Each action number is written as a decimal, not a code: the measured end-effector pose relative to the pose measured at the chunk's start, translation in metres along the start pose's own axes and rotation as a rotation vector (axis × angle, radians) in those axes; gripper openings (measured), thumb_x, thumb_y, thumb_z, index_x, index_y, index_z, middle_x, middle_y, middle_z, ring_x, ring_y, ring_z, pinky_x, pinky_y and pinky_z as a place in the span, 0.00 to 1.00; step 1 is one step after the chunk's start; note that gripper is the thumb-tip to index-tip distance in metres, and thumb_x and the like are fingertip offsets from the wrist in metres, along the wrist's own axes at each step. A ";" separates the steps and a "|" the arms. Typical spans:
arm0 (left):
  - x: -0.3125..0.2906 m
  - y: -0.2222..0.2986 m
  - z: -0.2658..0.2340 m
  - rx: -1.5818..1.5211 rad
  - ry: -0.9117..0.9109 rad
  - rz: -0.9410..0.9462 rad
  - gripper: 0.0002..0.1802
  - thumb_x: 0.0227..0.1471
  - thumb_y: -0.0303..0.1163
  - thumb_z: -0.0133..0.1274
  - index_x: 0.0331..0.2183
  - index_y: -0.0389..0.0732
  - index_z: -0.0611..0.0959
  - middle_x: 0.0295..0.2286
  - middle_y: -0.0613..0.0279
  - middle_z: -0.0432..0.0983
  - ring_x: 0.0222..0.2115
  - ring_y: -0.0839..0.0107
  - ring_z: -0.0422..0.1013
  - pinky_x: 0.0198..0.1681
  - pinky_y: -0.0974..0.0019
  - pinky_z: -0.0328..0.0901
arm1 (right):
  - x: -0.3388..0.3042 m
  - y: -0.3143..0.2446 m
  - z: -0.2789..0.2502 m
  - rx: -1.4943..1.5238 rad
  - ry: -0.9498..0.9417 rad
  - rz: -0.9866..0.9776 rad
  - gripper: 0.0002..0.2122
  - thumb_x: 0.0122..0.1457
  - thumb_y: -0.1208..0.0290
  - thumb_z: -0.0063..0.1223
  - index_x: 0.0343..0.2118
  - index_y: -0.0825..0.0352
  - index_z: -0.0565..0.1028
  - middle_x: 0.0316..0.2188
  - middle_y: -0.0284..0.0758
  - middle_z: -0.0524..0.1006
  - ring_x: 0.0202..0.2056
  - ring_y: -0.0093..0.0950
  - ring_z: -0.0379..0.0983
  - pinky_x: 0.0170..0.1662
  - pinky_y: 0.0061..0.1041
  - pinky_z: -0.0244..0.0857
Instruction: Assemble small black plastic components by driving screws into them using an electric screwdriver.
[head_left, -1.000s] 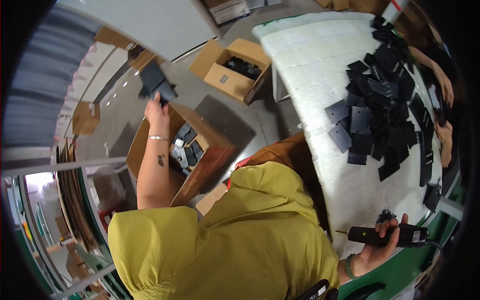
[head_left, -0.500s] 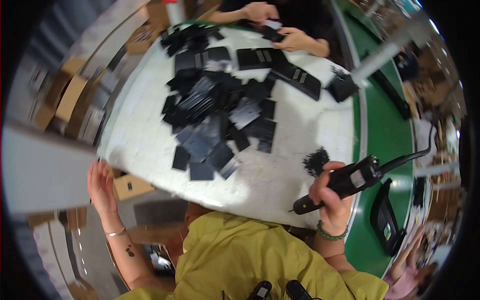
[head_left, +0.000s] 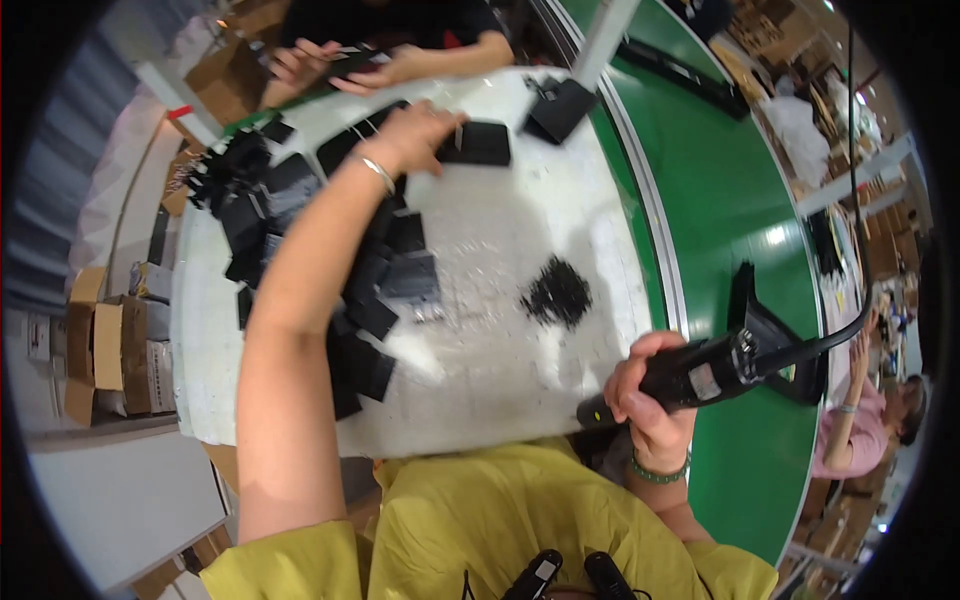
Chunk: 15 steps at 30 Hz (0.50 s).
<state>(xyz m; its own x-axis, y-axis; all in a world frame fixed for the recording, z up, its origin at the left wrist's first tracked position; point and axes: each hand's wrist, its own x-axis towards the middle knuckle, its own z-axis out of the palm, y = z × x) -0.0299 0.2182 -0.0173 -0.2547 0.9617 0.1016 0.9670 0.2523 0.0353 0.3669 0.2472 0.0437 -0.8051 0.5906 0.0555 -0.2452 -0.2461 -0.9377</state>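
Note:
My right hand [head_left: 650, 395] is wrapped round a black corded electric screwdriver [head_left: 700, 375], its tip pointing left over the table's near edge. My left arm stretches across the white table. At its end my left hand [head_left: 415, 138], fingers spread, is over the black flat housings [head_left: 485, 145] at the far side; whether the fingertips touch one is unclear. Under and beside my left forearm lies a heap of dark flat plates [head_left: 375, 315], partly hidden. A small pile of black screws [head_left: 558, 292] sits right of the middle of the table.
Across the white table [head_left: 480, 390], a person's hands [head_left: 385, 70] hold a dark piece. A black open box [head_left: 560, 110] stands near the far right corner. On the right runs a green conveyor [head_left: 725, 470] bearing a black frame-like part [head_left: 770, 335]. Cardboard boxes [head_left: 105, 345] are at left.
My left hand has swung from beyond the table's left edge to the far housings. The view has turned right. My right hand still holds the screwdriver.

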 end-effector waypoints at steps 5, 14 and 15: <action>0.007 -0.030 -0.010 -0.171 0.101 0.182 0.38 0.28 0.24 0.61 0.49 0.40 0.71 0.43 0.53 0.68 0.45 0.59 0.65 0.50 0.62 0.59 | 0.008 -0.010 -0.002 0.001 -0.006 -0.136 0.22 0.42 0.76 0.53 0.43 0.68 0.62 0.15 0.29 0.64 0.13 0.21 0.57 0.21 0.21 0.54; -0.097 0.084 -0.054 -0.296 0.372 0.165 0.39 0.25 0.24 0.60 0.48 0.41 0.73 0.44 0.58 0.66 0.41 0.63 0.67 0.48 0.68 0.60 | 0.037 0.014 -0.024 0.139 0.000 -0.467 0.19 0.47 0.79 0.46 0.45 0.68 0.61 0.16 0.32 0.65 0.15 0.22 0.59 0.23 0.24 0.57; -0.114 0.104 -0.059 -0.340 0.311 0.109 0.39 0.22 0.28 0.62 0.46 0.42 0.75 0.43 0.56 0.66 0.41 0.59 0.68 0.45 0.64 0.63 | 0.040 0.018 -0.025 0.100 0.075 -0.482 0.19 0.47 0.79 0.46 0.45 0.69 0.62 0.16 0.32 0.65 0.15 0.22 0.59 0.23 0.24 0.57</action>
<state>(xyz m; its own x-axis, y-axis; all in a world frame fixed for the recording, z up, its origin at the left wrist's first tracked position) 0.0994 0.1281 0.0330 -0.1928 0.8898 0.4136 0.9438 0.0528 0.3262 0.3438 0.2855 0.0203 -0.5471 0.7079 0.4467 -0.6338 -0.0017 -0.7735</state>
